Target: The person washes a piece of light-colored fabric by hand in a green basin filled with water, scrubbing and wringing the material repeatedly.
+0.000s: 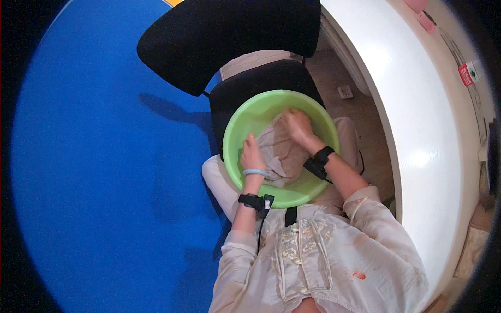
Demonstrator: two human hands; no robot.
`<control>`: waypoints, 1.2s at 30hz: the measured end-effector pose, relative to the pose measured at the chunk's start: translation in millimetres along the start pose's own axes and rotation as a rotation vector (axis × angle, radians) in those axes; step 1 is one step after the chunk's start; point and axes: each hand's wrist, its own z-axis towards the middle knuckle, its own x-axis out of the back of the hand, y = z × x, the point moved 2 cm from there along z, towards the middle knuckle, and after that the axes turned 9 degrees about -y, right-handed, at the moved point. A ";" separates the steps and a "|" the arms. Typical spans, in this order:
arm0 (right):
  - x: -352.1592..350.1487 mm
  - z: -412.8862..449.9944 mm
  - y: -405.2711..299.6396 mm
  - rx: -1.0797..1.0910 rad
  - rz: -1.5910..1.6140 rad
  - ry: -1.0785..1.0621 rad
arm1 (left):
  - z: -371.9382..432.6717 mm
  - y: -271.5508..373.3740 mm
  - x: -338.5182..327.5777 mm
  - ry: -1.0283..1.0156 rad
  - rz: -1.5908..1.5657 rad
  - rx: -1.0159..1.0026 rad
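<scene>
A round green plastic basin (281, 200) rests partly on the black seat of a chair, between my knees. In it lies a wet-looking, greyish-beige cloth (280, 150), crumpled and spread between my hands. My left hand (253, 157), with a pale bangle at the wrist, is at the cloth's left edge, its thumb up; how far its fingers close on the cloth is hidden. My right hand (298, 124) is at the cloth's upper right part with fingers curled onto it, slightly blurred. Black straps with small devices are on both wrists.
The black office chair (242, 31) stands in front of me, its backrest at the top. Blue carpet (98, 156) covers the left side. A curved white table (415, 117) runs along the right, with pink items at its far end. A white socket box (345, 92) lies on the floor below.
</scene>
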 end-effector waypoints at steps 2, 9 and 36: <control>-9.0 -0.2 -5.5 -0.016 -0.370 0.144 | 2.4 10.5 -6.0 -0.014 0.274 -0.104; -49.1 -0.4 -3.9 0.064 -0.267 -0.130 | 10.3 -10.8 -34.4 0.056 0.327 -0.141; -24.4 -3.0 -9.2 0.155 -0.242 -0.185 | 11.3 -23.5 -30.4 -0.034 0.092 0.075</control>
